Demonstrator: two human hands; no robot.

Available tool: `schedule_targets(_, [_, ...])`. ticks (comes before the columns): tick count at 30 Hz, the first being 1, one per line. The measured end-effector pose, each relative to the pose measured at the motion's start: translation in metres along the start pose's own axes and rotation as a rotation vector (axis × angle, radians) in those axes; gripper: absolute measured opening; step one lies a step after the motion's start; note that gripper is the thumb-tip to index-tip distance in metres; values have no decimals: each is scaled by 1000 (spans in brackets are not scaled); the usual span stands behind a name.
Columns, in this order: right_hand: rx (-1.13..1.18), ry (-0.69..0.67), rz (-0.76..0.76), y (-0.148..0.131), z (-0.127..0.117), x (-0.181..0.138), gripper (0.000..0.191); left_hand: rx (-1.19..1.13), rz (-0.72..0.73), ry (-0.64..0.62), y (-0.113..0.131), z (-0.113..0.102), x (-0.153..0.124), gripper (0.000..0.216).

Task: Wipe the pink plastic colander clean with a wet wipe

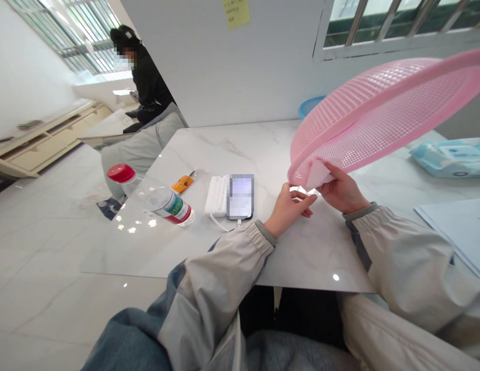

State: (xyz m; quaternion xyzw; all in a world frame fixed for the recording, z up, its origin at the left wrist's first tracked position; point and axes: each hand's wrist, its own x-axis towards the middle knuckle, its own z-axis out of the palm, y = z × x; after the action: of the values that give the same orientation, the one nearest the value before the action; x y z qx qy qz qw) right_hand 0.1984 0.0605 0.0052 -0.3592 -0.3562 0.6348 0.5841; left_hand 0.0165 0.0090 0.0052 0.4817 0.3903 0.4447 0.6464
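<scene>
A large pink mesh basket (382,108) is tilted up above the white marble table (240,149), its low rim near my hands. My right hand (342,190) is closed on a white wipe (319,174) pressed against the basket's lower rim. My left hand (290,206) sits just left of it, fingers pinched toward the rim beside the wipe; what it holds, if anything, is hidden. Both my sleeves are light grey.
A clear bottle with a red cap (154,196) lies on its side at the table's left. Beside it are an orange item (182,183), a white power bank (217,196) and a phone (241,197). A wet-wipe pack (452,157) and papers (456,226) lie right. A person in black (147,82) sits behind.
</scene>
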Motion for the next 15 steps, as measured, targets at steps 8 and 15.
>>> schedule_targets(8, [-96, -123, 104, 2, -1, -2, 23, 21, -27, 60, -7, 0, 6, 17])
schedule_targets(15, [-174, -79, 79, -4, 7, -8, 30, -11, 101, 221, -10, -4, 13, 27])
